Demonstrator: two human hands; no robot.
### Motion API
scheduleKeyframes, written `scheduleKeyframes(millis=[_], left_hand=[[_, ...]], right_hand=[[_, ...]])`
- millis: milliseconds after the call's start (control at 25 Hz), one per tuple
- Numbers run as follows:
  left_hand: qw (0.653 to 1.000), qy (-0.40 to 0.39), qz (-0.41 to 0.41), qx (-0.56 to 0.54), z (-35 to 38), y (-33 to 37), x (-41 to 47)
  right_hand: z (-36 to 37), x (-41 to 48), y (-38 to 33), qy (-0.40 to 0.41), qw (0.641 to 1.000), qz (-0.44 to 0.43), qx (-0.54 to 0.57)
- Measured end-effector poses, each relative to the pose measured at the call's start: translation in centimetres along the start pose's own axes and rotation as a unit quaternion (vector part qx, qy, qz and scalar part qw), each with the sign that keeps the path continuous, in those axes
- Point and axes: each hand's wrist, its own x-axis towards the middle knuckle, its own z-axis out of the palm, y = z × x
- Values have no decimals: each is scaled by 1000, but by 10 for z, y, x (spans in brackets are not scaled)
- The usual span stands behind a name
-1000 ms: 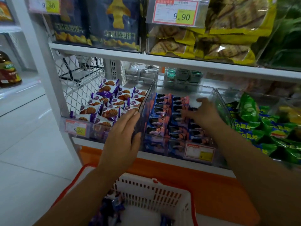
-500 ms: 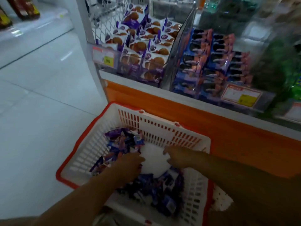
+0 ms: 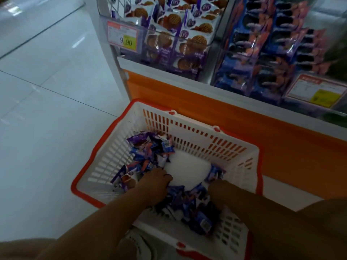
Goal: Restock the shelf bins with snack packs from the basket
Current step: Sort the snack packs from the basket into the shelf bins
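Observation:
A white basket with a red rim [image 3: 189,133] stands on the floor below the shelf. Purple and blue snack packs [image 3: 148,150] lie heaped along its left side, and more packs [image 3: 195,212] lie at its near side. My left hand [image 3: 156,182] reaches into the basket with its fingers curled down onto packs at the edge of the heap. My right hand [image 3: 219,189] is pushed into the near heap, and its fingers are hidden among the packs. Above, a clear bin [image 3: 142,30] holds purple waffle packs. The bin beside it [image 3: 221,59] holds blue and pink cookie packs.
An orange panel [image 3: 234,119] runs under the shelf, right behind the basket. Price tags hang on the bin fronts [image 3: 124,37] [image 3: 317,91]. Pale tiled floor [image 3: 47,113] stretches to the left. A white shoe [image 3: 139,244] shows beside the basket's near edge.
My view dropped from the shelf bins to the basket. Both hands left the bins, came down into the basket and have sunk deeper into the heaps of packs.

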Motion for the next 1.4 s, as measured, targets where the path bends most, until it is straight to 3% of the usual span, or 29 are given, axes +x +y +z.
scheduleKeyframes(millis=[120, 200, 240, 280, 360, 400, 440, 640, 720, 840, 1000, 1160, 1200, 1320, 1400], left_hand=[[991, -10, -11, -130, -9, 16, -4], [960, -28, -47, -276, -20, 32, -9], [923, -33, -76, -376, -27, 41, -11], [863, -37, -111, -491, -36, 50, -14], [706, -48, -141, -692, -55, 63, -23], [655, -41, -128, -744, -62, 66, -27], [633, -24, -107, -767, -69, 68, -30], [650, 67, -58, -755, -97, 71, -44], [656, 83, -51, -749, -106, 74, -52], [655, 81, -41, -750, -126, 82, -66], [648, -8, -41, -760, -171, 79, -86], [642, 63, 24, -764, -202, 77, -95], [635, 89, 38, -766, -206, 76, -94], [636, 143, 76, -754, -214, 72, -92], [645, 162, 84, -742, -216, 68, -92]], right_hand=[[-9, -4, 7, -21, 998, -37, 56], [-23, -12, 13, -6, 987, -56, 151], [-33, -19, 16, 30, 971, -68, 226], [-44, -28, 19, 76, 947, -85, 299], [-60, -53, 21, 171, 889, -134, 402], [-64, -63, 19, 204, 862, -151, 439], [-66, -71, 18, 225, 837, -165, 471], [-80, -103, 18, 172, 648, -184, 719], [-87, -115, 19, 171, 658, -165, 715], [-102, -137, 22, 246, 692, -153, 661], [-135, -174, 32, 350, 728, -222, 547], [-158, -186, 34, 362, 742, -272, 495], [-163, -186, 34, 341, 716, -273, 544], [-175, -181, 26, 235, 582, -251, 737], [-184, -174, 21, 204, 539, -230, 785]])
